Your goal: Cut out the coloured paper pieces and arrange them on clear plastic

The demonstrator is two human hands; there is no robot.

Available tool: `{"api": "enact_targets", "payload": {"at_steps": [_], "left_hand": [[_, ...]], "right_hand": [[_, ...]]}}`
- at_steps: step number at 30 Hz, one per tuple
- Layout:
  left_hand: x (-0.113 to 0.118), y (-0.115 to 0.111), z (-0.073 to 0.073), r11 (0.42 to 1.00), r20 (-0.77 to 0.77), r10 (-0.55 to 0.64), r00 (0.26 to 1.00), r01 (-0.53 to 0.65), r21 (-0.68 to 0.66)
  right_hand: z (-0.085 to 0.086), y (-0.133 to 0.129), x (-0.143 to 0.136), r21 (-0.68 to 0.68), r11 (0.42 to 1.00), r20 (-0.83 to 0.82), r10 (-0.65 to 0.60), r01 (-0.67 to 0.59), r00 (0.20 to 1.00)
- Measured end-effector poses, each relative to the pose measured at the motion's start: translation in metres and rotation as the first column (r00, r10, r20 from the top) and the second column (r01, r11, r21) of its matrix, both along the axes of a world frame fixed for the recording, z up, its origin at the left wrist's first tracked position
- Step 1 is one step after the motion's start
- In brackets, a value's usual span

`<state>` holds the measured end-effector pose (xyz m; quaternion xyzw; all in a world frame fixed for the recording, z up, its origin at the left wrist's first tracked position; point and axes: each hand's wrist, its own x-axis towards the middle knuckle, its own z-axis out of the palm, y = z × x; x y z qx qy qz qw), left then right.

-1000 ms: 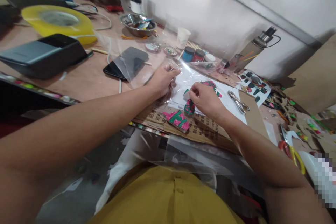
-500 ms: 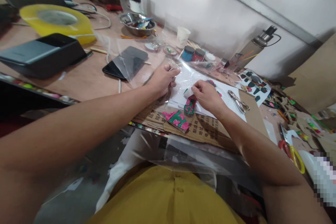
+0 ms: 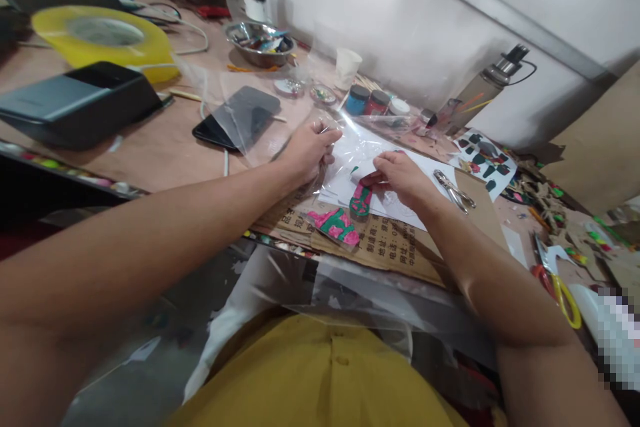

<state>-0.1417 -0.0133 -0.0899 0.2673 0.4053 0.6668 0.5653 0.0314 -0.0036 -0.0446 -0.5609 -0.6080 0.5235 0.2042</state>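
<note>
My left hand (image 3: 314, 150) is closed on a clear plastic sheet (image 3: 245, 130), gripping it between thumb and fingers. The sheet spreads to the left over a dark phone and to the right over white paper (image 3: 337, 190). My right hand (image 3: 400, 177) bends over that paper, its fingertips at the upper end of a pink-and-green paper cutout (image 3: 360, 205) that has a whitish curled part beside it. The fingers partly hide this end. Nearer me, another pink-and-green cutout (image 3: 334, 225) lies on printed cardboard (image 3: 395, 247).
Silver pliers (image 3: 454, 191) rest on the paper's right side. Scissors (image 3: 555, 280) lie farther right. Paint jars (image 3: 376, 103), a paper cup (image 3: 347, 68), a metal bowl (image 3: 260, 43) and a flask (image 3: 487, 90) stand behind. Yellow tape (image 3: 105, 40) and the phone (image 3: 237, 117) are left.
My right hand has shifted slightly up, its fingers more stretched over the cutout's upper end, and it now covers the pink-and-green bits behind it. My left hand keeps its hold on the plastic sheet.
</note>
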Motion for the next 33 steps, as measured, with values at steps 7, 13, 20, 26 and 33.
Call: {"api": "enact_targets", "payload": {"at_steps": [7, 13, 20, 26, 33], "left_hand": [[-0.001, 0.002, -0.002, 1.0, -0.015, 0.003, 1.0, -0.003, 0.001], [-0.001, 0.001, -0.003, 1.0, 0.0, -0.005, 1.0, 0.005, 0.0], [-0.001, 0.0, -0.001, 1.0, 0.031, -0.006, 0.999, 0.006, -0.005], [0.0, 0.001, -0.001, 1.0, 0.043, 0.001, 0.999, 0.0, -0.012], [-0.001, -0.001, 0.0, 1.0, -0.014, -0.024, 1.0, 0.024, 0.019]], "right_hand": [[-0.012, 0.0, 0.004, 0.1, 0.993, 0.017, 0.06, -0.061, 0.998], [-0.025, -0.009, 0.004, 0.385, 0.9, 0.245, 0.117, -0.207, 0.962], [-0.022, -0.023, 0.002, 0.489, 0.841, 0.284, 0.096, -0.231, 0.954], [-0.025, -0.035, -0.001, 0.528, 0.803, 0.334, 0.105, -0.279, 0.937], [-0.027, -0.04, -0.002, 0.514, 0.823, 0.307, 0.088, -0.243, 0.948]]}}
